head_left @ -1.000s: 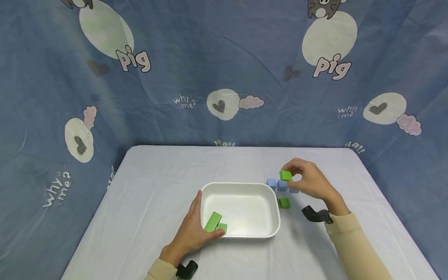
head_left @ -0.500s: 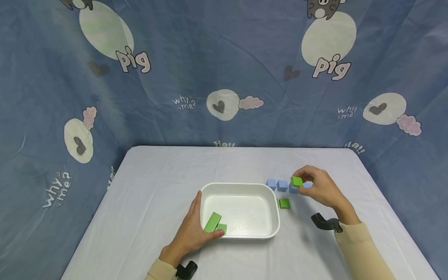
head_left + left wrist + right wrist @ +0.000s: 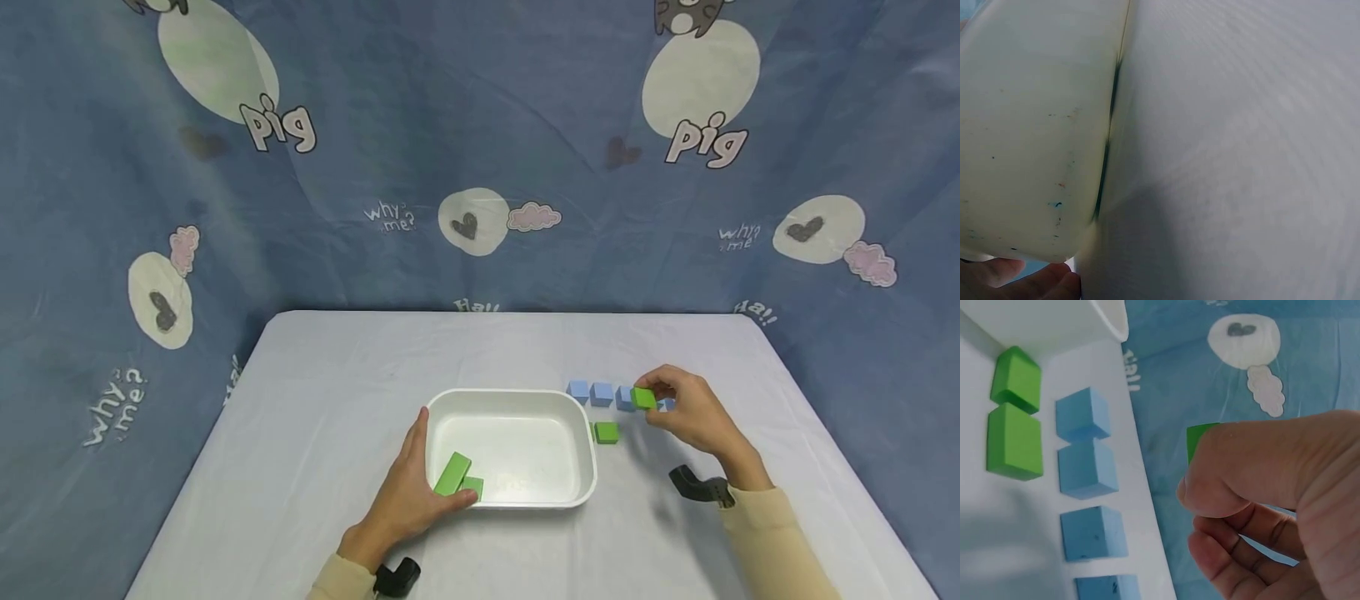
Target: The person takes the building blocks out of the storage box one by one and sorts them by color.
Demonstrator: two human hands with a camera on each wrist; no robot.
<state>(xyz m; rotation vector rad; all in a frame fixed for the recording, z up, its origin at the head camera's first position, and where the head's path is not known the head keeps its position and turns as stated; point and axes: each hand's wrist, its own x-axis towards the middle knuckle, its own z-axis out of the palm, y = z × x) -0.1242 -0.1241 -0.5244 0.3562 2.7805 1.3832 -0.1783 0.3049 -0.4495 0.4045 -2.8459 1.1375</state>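
My left hand (image 3: 405,496) holds the white tray (image 3: 532,450) at its left end, thumb over the front corner and fingers along the outer wall. Inside that corner are a long green block (image 3: 453,473) and a small green block (image 3: 472,484), partly covered by the thumb. My right hand (image 3: 693,412) pinches another green block (image 3: 642,398) between thumb and fingertips, above a row of blue blocks (image 3: 602,395). From the right wrist, most of the pinched green block (image 3: 1197,439) is hidden behind the thumb.
Two green blocks (image 3: 1015,440) lie on the table by the tray's right side, in front of the blue row. Behind the white-covered table (image 3: 360,358) hangs a blue printed cloth (image 3: 337,258). Black wrist mounts (image 3: 697,485) sit at both cuffs.
My right hand has carried its green block to the right along the blue row and lowered it a little. My left hand stays on the tray.
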